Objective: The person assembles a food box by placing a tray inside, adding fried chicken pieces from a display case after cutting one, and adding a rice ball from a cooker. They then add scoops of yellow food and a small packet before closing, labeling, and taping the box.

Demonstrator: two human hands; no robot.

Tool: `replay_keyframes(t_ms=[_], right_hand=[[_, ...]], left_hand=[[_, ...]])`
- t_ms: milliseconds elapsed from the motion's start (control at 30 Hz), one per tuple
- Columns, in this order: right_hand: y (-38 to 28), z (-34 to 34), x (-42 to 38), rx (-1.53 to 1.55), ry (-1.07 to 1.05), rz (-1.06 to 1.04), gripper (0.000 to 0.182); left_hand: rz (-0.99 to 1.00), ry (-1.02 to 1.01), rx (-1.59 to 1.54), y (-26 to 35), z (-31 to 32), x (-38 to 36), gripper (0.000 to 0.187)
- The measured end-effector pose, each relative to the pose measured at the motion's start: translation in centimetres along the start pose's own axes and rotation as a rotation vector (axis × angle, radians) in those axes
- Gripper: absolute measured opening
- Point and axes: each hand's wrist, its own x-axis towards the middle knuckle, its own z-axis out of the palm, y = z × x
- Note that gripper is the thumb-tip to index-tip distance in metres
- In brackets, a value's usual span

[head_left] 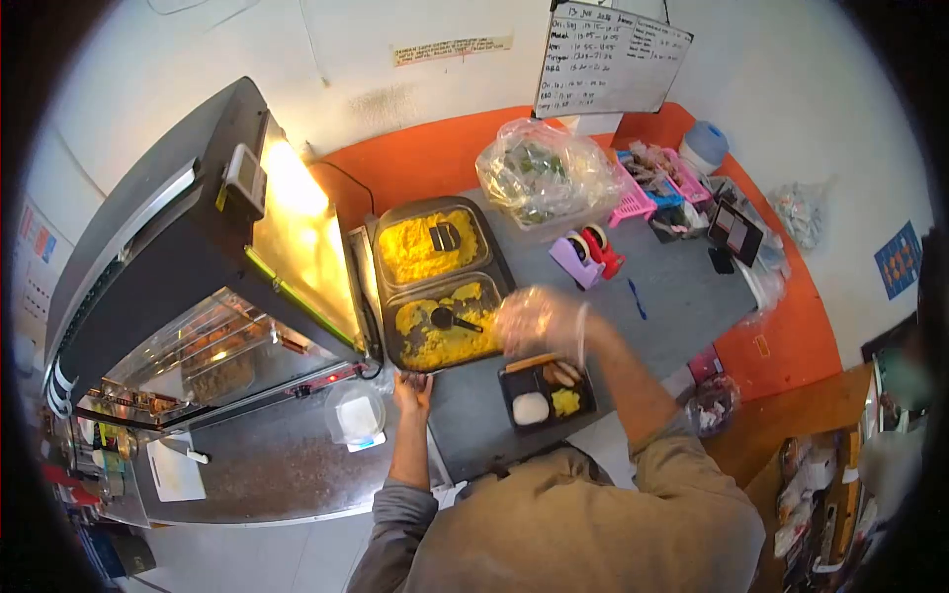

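My left hand [413, 393] is bare and grips the front edge of a black food tray [380, 296]. The tray has two sections. Yellow shredded food [425, 247] fills the back one, with a dark scoop [445, 236] in it. Less yellow food lies in the front section, where a black spoon [453, 320] rests. My right hand [542, 322], in a clear plastic glove, is smeared by motion to the right of the tray. Below it stands a black compartment box [527, 381] with white rice [531, 408], yellow food [565, 401] and brown pieces [563, 374].
A heated display cabinet [148, 237] stands at the left. Behind my right hand are tape dispensers [587, 259], a plastic-bagged tub of greens [546, 173] and pink baskets [633, 203]. A blue pen [638, 299] lies on the grey counter [682, 316]. A clear bowl [356, 415] is near my left hand.
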Motion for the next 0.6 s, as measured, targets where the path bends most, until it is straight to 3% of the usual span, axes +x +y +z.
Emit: replay_keyframes(t_ms=[33, 67, 100, 167, 200, 267, 333, 400, 467, 500, 600], right_hand=[[2.6, -5.8, 1.5, -0.370, 0.423, -0.224, 0.027], [6.8, -13.7, 3.9, -0.146, 0.699, -0.193, 0.026], [-1.4, -13.8, 3.0, -0.932, 0.948, 0.157, 0.020], [1.3, -23.3, 5.8, -1.079, 1.021, 0.131, 0.021], [2.5, -26.6, 7.1, -1.079, 1.010, 0.107, 0.021], [5.3, -31.6, 9.6, -1.445, 0.811, 0.116, 0.024], [7.6, -34.7, 11.4, -1.476, 0.725, 0.042, 0.025], [8.6, -36.2, 12.5, -1.720, 0.498, 0.096, 0.028], [10.1, -38.2, 13.8, -1.753, 0.431, 0.092, 0.028], [10.6, -39.3, 14.5, -1.798, 0.395, 0.094, 0.028], [9.6, -40.4, 12.3, -1.521, 0.638, -0.064, 0.015]], left_hand=[[0.041, 0.047, 0.031, -0.2, 0.3, -0.3, 0.032], [0.055, 0.045, 0.025, -0.2, 1.0, -1.0, 0.032], [0.091, 0.080, 0.152, -0.2, 1.9, -2.0, 0.035], [0.164, 0.153, 0.345, -0.7, 3.4, -3.0, 0.038], [0.200, 0.193, 0.411, -1.1, 4.1, -3.0, 0.040], [0.274, 0.320, 0.391, -2.5, 5.6, -2.6, 0.037], [0.371, 0.342, 0.142, -3.4, 5.8, -1.3, 0.033], [0.325, 0.378, 0.139, -3.5, 5.9, 0.7, 0.044], [0.245, 0.276, -0.230, -4.3, 3.1, 4.2, 0.045], [0.181, 0.336, -0.199, -4.3, 5.8, 1.7, 0.047], [0.181, 0.294, -0.216, -4.3, 7.7, -1.5, 0.045]])
